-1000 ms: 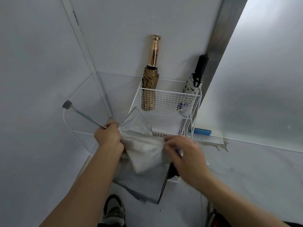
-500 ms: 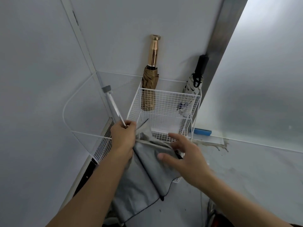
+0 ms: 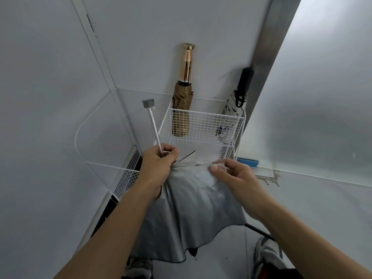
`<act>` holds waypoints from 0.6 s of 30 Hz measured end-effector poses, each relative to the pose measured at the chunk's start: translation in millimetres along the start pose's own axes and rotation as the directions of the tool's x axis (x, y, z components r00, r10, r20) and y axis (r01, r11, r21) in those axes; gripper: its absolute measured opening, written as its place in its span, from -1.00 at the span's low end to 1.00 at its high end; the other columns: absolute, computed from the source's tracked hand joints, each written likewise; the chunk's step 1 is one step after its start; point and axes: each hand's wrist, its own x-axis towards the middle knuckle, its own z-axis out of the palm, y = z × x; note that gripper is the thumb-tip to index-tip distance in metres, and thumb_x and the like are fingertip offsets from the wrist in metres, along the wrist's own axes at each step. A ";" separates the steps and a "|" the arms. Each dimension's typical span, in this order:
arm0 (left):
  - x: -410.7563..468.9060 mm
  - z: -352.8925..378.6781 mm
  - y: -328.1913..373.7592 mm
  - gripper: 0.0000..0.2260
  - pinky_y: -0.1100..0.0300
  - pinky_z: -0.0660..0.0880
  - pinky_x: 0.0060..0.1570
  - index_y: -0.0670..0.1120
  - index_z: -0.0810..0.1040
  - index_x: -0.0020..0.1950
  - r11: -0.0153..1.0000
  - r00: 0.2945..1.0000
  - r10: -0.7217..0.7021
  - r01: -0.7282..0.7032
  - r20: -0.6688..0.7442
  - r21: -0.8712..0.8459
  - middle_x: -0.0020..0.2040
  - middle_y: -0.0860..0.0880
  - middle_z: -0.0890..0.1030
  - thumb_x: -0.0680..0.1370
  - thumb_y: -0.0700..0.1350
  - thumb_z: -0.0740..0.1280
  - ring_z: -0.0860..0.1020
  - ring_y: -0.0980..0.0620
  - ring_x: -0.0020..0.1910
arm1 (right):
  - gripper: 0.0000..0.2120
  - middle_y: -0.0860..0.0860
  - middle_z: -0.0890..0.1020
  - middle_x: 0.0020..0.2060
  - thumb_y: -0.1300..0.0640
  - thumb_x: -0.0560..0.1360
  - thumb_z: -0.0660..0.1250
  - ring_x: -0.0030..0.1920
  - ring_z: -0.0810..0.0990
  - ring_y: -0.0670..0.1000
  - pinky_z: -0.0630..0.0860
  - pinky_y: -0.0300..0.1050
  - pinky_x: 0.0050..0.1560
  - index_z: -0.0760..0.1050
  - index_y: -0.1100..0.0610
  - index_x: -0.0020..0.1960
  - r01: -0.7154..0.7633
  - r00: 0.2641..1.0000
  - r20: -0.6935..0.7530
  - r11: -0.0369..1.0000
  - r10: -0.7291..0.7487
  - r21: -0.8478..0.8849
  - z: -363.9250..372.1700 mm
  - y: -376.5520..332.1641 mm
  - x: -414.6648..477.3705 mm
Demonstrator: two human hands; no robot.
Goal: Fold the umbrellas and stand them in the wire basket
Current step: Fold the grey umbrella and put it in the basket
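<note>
A grey umbrella [image 3: 193, 208] hangs loose in front of me, its canopy drooping down and its thin metal shaft [image 3: 154, 123] pointing up. My left hand [image 3: 159, 164] grips it at the top where the shaft meets the fabric. My right hand [image 3: 231, 174] pinches a fold of the grey fabric just to the right. Behind them stands the white wire basket [image 3: 203, 115]. A folded tan umbrella [image 3: 182, 103] with a gold handle stands in its back left. A folded white patterned umbrella [image 3: 235, 105] with a black handle leans in its back right corner.
White walls close in on the left and behind the basket. A second white wire rack [image 3: 120, 178] sits low at the left. A blue object [image 3: 248, 161] lies on the floor to the right of the basket. My shoes [image 3: 267, 256] show at the bottom.
The umbrella's shaft has swung from pointing left to pointing almost straight up. The canopy has dropped down and spread out. My right hand has let go and pinched the fabric again nearer the top.
</note>
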 end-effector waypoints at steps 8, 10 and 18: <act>-22.7 0.5 22.8 -0.90 0.37 0.52 -0.30 -0.19 0.60 -0.12 0.954 0.953 -0.029 0.115 0.300 -0.276 -0.33 0.04 0.62 0.40 -0.22 0.45 0.57 0.19 -0.37 | -0.65 -0.18 0.39 -0.55 0.06 0.56 0.36 -0.47 0.32 -0.20 0.30 -0.36 -0.40 0.43 0.02 -0.39 0.206 0.939 -0.222 0.945 -0.264 -0.255 6.2 9.5 9.8; -27.1 0.9 26.6 -0.82 0.36 0.50 -0.34 -0.15 0.59 -0.11 0.922 0.932 -0.033 0.167 0.361 -0.348 -0.38 0.08 0.58 0.33 -0.14 0.43 0.52 0.18 -0.40 | -0.65 -0.16 0.41 -0.55 -0.02 0.56 0.35 -0.46 0.33 -0.17 0.30 -0.31 -0.40 0.45 0.08 -0.35 0.197 0.926 -0.244 0.919 -0.289 -0.343 8.3 15.5 13.4; -16.5 -6.8 22.7 -0.87 0.26 0.53 -0.29 -0.12 0.60 -0.23 0.935 0.977 -0.199 0.212 0.073 -0.284 -0.34 -0.01 0.63 0.37 -0.27 0.52 0.58 0.08 -0.34 | -0.87 -0.17 0.62 -0.30 -0.03 0.56 0.36 -0.26 0.56 -0.17 0.46 -0.21 -0.24 0.59 -0.01 -0.11 0.092 0.825 -0.358 0.729 -0.437 -0.678 -1.8 18.2 17.7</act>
